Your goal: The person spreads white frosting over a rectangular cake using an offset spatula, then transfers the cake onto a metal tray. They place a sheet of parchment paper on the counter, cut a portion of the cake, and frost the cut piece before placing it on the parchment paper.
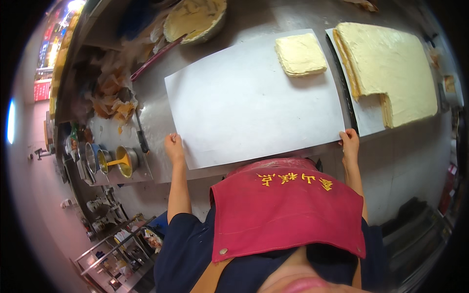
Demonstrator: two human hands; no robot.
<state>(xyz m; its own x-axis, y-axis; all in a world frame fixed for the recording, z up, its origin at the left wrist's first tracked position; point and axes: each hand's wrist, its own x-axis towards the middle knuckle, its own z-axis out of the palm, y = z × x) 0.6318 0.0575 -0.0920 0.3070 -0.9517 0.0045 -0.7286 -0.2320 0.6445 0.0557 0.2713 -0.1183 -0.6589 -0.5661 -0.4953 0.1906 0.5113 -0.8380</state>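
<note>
A large sheet of white paper (253, 106) lies on the metal worktable in front of me. My left hand (174, 146) pinches its left edge near the front. At the front right corner, my right hand (350, 143) grips the same sheet between thumb and fingers. A small square cream-coated cake (301, 55) rests on the paper towards the back right. Beyond a dark, long-bladed knife or strip (342, 80) stands a large cream-covered layered slab cake (392, 73), with a notch cut from its front left corner.
A bowl of cream (198, 22) stands at the back, with a pink-handled spatula (157, 58) leaning on it. Crumpled brown paper (113, 95) lies at left. Several metal bowls (127, 152), one holding a yellow brush or scraper (119, 161), and a black-handled knife (142, 139) are nearer.
</note>
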